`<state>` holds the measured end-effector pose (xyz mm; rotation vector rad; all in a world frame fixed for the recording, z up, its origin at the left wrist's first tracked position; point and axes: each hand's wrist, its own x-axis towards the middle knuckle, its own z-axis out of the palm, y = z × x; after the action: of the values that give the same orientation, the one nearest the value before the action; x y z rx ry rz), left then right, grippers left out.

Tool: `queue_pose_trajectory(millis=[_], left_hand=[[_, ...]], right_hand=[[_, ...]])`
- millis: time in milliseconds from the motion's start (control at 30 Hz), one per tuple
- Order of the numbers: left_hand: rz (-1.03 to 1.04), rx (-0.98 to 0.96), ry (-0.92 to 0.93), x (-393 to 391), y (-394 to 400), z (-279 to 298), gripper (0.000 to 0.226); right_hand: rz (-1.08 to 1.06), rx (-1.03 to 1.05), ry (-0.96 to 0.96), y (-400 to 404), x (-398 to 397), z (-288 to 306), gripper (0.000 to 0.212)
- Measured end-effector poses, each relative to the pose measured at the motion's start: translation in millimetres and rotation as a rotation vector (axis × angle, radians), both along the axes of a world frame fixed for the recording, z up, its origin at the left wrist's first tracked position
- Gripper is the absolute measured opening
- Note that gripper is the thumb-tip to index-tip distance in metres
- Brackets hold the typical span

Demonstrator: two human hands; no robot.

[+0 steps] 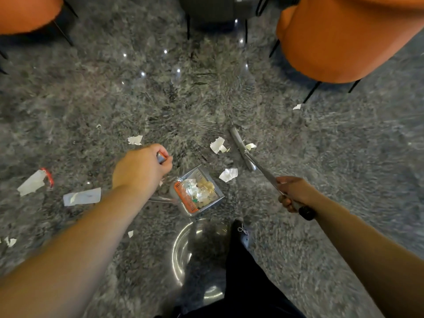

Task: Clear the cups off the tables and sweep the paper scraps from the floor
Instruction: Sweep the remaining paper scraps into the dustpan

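both forearms reach down over the grey floor (344,138). left hand (140,168) is curled round the dustpan handle (161,157); the dustpan (197,191) below it holds wrappers and scraps. right hand (296,195) grips the broom stick, broom head (242,149) on the floor among paper scraps (218,145). more scraps lie left, near orange chairs (344,37) farther off.

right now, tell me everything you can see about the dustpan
The dustpan is a grey, metal-looking box pan with an orange band along one inner side, standing on the speckled floor just ahead of the person's shoe. It already holds crumpled wrappers and paper scraps. The left hand grips the top of its upright handle. Its open mouth faces the broom head.
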<state>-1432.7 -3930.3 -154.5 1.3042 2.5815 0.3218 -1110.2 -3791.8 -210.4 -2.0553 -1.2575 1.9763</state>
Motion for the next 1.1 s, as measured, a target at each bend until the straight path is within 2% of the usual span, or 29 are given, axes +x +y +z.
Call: queue_pose_trajectory(millis=[167, 267, 567, 700, 833, 967, 1100], left_hand=[[0.023, -0.068, -0.016, 8.5, 77.0, -6.3, 0.015], [0.018, -0.109, -0.005, 12.9, 108.7, -10.6, 0.016], [0.032, -0.136, 0.022, 0.5, 149.0, -17.6, 0.017], [0.031, -0.118, 0.075, 0.0, 160.0, -20.1, 0.017], [0.035, -0.125, 0.082, -6.2, 164.4, -20.7, 0.017], [0.032, -0.128, 0.114, -7.3, 168.2, -19.2, 0.016], [0.012, -0.122, 0.069, -11.3, 169.7, -16.3, 0.016]], right_hand=[[0.099, 0.03, -0.089, 100.2, 16.4, -8.5, 0.013], [0.118, 0.012, -0.119, 153.2, 19.0, -18.8, 0.019], [0.216, 0.046, -0.221, 254.4, -11.2, -58.2, 0.015], [0.369, 0.059, -0.271, 272.7, -30.9, -71.9, 0.01], [0.63, 0.054, -0.364, 269.2, -48.2, -75.6, 0.025], [0.832, 0.043, -0.416, 243.6, -55.1, -73.7, 0.012], [0.891, 0.021, -0.437, 211.7, -44.1, -69.9, 0.023]])
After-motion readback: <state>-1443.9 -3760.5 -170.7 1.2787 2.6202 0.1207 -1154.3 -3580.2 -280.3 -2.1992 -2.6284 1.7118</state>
